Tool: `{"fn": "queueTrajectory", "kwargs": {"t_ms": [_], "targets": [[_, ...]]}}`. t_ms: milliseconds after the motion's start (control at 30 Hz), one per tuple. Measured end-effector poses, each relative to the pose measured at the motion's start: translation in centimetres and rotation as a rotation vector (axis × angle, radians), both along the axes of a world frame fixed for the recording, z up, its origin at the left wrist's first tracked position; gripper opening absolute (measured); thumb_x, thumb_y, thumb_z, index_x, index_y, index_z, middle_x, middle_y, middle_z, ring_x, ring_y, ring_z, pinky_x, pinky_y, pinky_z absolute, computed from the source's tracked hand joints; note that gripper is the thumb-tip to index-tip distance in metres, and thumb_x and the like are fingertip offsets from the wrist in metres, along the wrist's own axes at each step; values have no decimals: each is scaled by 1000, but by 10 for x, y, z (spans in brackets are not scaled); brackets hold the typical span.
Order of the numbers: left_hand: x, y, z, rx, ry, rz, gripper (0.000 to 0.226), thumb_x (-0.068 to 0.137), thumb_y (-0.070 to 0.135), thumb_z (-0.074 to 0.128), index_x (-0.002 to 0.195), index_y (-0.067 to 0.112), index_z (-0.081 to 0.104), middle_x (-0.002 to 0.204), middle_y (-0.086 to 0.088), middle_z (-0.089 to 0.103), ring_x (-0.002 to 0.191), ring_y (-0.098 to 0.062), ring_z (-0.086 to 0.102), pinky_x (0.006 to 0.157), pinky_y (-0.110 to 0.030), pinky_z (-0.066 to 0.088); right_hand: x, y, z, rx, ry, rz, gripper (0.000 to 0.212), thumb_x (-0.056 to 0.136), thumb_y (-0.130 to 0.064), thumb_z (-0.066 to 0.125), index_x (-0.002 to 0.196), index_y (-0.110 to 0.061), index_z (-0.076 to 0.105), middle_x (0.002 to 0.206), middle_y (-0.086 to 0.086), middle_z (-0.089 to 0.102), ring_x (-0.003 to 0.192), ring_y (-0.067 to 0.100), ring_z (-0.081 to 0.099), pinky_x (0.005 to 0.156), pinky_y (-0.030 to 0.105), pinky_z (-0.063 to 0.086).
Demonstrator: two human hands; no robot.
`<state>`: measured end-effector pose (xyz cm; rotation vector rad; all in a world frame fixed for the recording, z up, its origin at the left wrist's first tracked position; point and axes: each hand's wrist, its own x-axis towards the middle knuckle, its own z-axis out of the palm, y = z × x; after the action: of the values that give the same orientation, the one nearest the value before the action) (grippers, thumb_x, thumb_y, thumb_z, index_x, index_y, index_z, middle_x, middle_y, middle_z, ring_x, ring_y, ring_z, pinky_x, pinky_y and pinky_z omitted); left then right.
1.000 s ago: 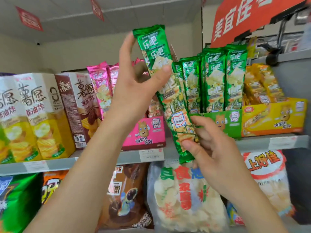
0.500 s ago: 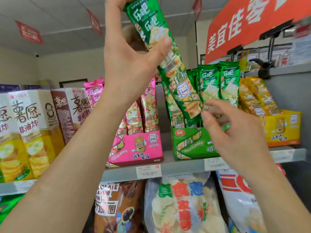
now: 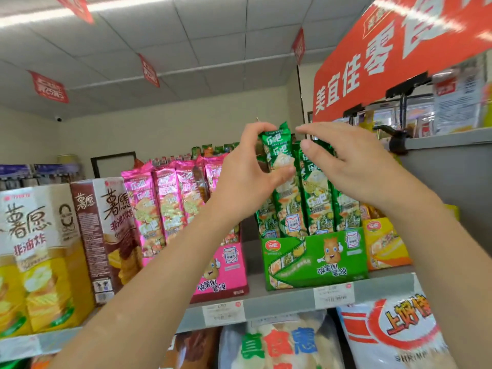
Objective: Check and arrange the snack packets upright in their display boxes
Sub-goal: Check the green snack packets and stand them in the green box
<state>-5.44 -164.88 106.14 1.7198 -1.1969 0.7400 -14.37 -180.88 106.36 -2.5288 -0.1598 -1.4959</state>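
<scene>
My left hand (image 3: 247,177) pinches the top of a long green snack packet (image 3: 282,182) between thumb and fingers. The packet stands upright at the left end of the green display box (image 3: 314,258), among several other green packets (image 3: 319,198). My right hand (image 3: 346,163) hovers over the tops of those packets with its fingers spread and loosely bent, holding nothing. Left of it, pink packets (image 3: 165,201) stand in a pink display box (image 3: 223,272). A yellow display box (image 3: 386,246) sits to the right, partly hidden by my right forearm.
All boxes sit on a grey shelf (image 3: 287,302) with price tags. Tall chip cartons (image 3: 40,249) stand at the left. Large snack bags (image 3: 285,344) fill the shelf below. A red sign (image 3: 394,49) and a higher grey ledge (image 3: 447,137) overhang the right.
The green packet went from tilted and raised in both hands down into the green box, upright. My right hand let go of its lower end and rose to the packet tops.
</scene>
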Motion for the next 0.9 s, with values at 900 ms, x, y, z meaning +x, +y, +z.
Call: {"fn": "queueTrajectory", "kwargs": {"t_ms": [900], "targets": [[18,-21,54,870,-577,650,22,88,29,54,75,18,41,71,4,44,77,-24,50,58,-35,41,13,-19,14,-201,144,-77,32,82,-24,64,109,-36,51,127,-14,46,122,10,38,108,40,16]]}}
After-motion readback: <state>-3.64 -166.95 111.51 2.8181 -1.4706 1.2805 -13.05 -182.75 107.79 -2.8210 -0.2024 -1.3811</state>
